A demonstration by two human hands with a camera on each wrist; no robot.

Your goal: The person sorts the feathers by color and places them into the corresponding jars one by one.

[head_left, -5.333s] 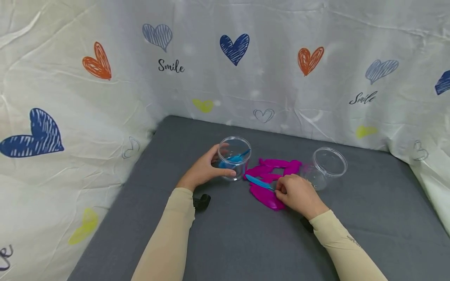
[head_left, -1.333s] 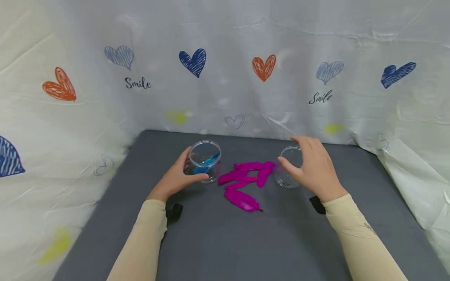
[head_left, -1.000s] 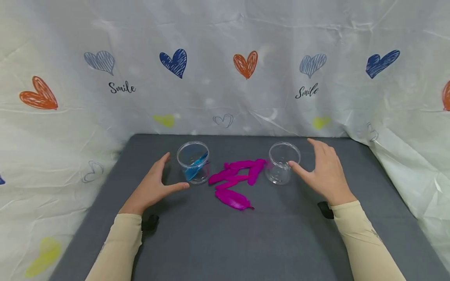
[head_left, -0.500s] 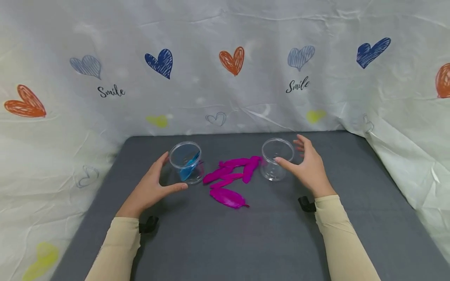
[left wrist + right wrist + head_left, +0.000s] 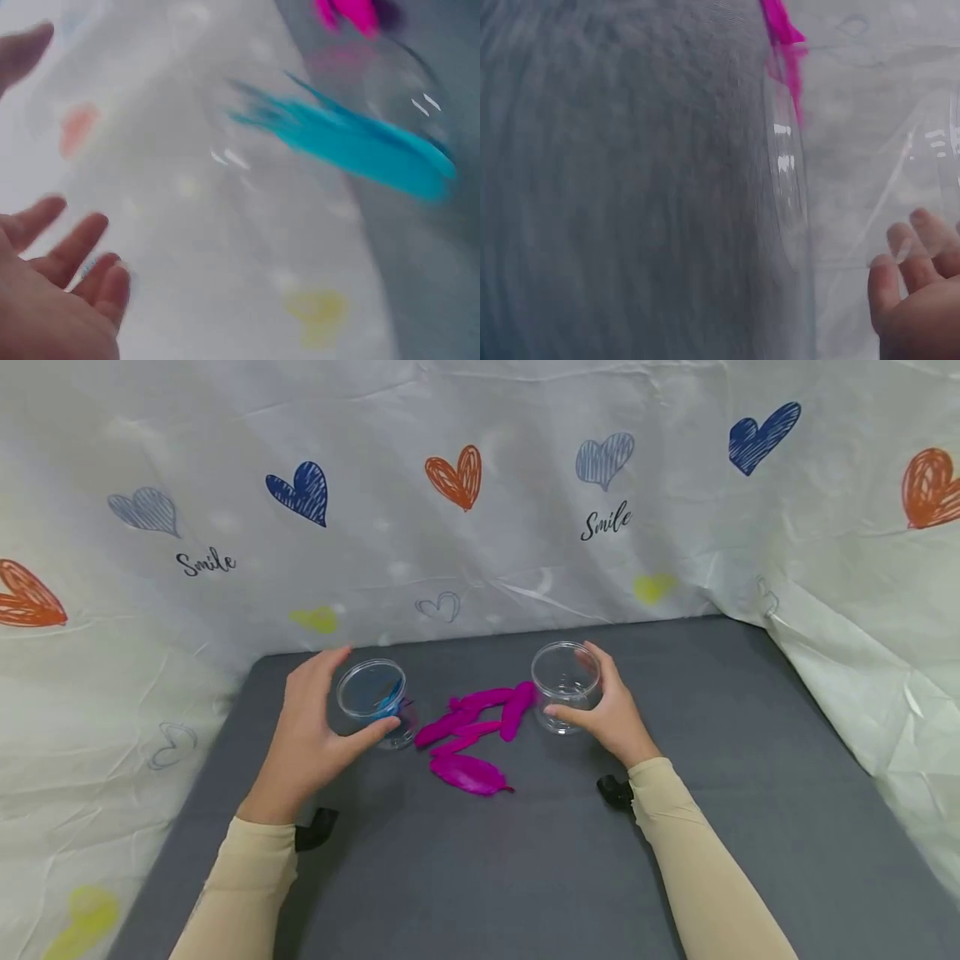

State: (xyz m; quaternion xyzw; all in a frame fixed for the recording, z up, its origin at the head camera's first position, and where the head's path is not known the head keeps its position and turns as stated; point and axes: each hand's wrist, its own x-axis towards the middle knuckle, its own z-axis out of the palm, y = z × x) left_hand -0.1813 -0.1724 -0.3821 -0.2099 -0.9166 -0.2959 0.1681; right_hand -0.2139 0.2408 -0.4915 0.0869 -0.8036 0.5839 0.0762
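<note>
Two clear plastic jars stand on the grey table. The left jar (image 5: 371, 703) holds blue feathers (image 5: 360, 150), seen through its wall. Beside it my left hand (image 5: 300, 739) is spread, thumb in front and fingers raised; the left wrist view shows these fingers loosely bent, apart from the jar. My right hand (image 5: 611, 710) curves round the right jar (image 5: 566, 689), thumb across its front and fingers behind its far side. That jar looks empty. Several magenta feathers (image 5: 471, 774) lie between the jars, mostly overlapping.
A white cloth (image 5: 495, 543) printed with hearts and "Smile" hangs behind and beside the table (image 5: 487, 877). Black wrist straps with cameras (image 5: 617, 793) sit on both wrists.
The blue feather once pinched in my right hand is gone from it. My left hand has released the left jar and risen slightly. My right hand has closed round the right jar.
</note>
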